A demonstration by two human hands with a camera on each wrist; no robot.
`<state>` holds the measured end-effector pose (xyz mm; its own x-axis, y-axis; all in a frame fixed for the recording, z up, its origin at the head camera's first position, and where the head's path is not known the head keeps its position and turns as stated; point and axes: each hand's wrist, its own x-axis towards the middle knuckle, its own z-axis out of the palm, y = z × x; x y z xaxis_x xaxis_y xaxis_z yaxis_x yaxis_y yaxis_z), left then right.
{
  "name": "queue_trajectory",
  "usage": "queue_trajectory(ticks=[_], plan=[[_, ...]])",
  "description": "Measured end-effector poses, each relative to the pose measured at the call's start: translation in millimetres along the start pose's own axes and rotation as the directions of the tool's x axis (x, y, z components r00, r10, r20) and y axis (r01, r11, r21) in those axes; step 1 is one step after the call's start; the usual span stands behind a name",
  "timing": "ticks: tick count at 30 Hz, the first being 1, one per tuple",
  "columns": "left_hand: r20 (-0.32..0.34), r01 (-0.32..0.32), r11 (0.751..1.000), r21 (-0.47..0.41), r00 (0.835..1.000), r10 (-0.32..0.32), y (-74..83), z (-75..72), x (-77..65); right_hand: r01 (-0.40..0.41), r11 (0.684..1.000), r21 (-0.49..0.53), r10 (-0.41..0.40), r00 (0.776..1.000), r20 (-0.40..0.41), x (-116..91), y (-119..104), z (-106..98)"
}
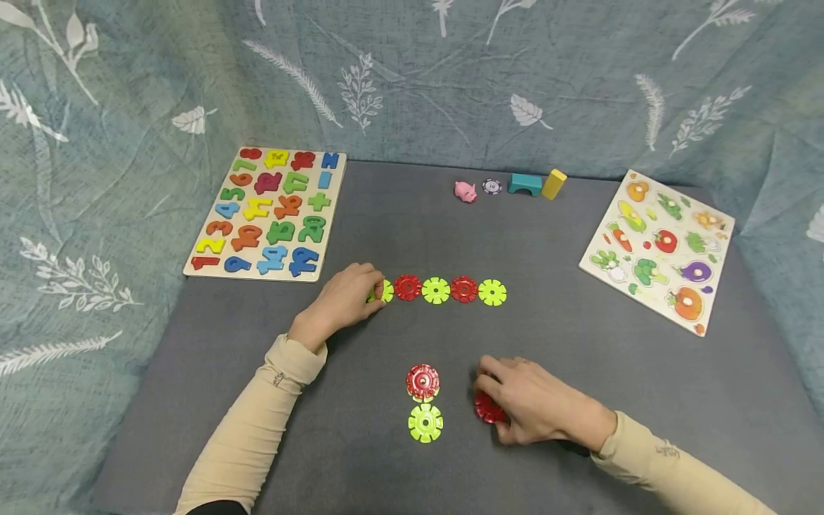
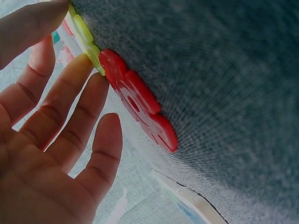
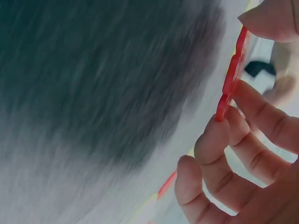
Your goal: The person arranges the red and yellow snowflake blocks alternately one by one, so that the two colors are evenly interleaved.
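A row of alternating yellow-green and red notched flower-shaped discs lies across the table. My left hand (image 1: 348, 295) is at its left end, thumb and fingertips pinching the edges of a yellow-green disc (image 1: 387, 290). Beside those fingertips, the left wrist view shows a red disc (image 2: 135, 100), which the hand hides from the head view. Nearer the front, my right hand (image 1: 534, 400) grips a red disc (image 1: 487, 408) by its rim, thumb on one side and fingers on the other. To its left, a red disc (image 1: 423, 382) overlaps yellow-green, just behind another yellow-green disc (image 1: 425, 423).
A wooden number board (image 1: 330, 222) lies at the back left, a vegetable puzzle board (image 1: 650, 247) at the right. Along the back stand a pink pig (image 1: 466, 192), a poker chip (image 1: 492, 187), a teal arch block (image 1: 525, 184) and a yellow block (image 1: 553, 184). Leaf-print cloth hangs behind.
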<state>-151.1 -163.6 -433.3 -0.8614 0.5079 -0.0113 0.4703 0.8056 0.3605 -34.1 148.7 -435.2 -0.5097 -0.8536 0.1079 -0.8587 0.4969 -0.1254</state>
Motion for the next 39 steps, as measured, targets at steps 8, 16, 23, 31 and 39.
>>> queue_trajectory(ticks=[8,16,23,31,39], plan=[[-0.006,-0.001,1.000,-0.003,1.000,0.001,-0.7,0.8,-2.8,-0.154,0.988,0.000,0.154,0.986,-0.061,-6,36,-8],[-0.002,0.012,1.000,0.000,1.000,-0.012,0.7,-0.4,-2.5,-0.327,0.945,0.000,0.327,0.945,-0.017,-11,74,-15],[-0.013,0.002,1.000,-0.003,1.000,-0.002,0.3,-0.7,-3.0,-0.423,0.906,-0.001,0.422,0.905,0.055,-7,98,-19],[-0.009,0.006,1.000,0.002,1.000,-0.006,-0.1,0.1,-1.7,-0.466,0.884,0.022,0.462,0.881,0.106,5,116,-24],[-0.011,-0.007,1.000,-0.003,1.000,0.007,1.0,-1.5,-1.3,-0.500,0.866,0.016,0.494,0.858,0.140,11,128,-25]])
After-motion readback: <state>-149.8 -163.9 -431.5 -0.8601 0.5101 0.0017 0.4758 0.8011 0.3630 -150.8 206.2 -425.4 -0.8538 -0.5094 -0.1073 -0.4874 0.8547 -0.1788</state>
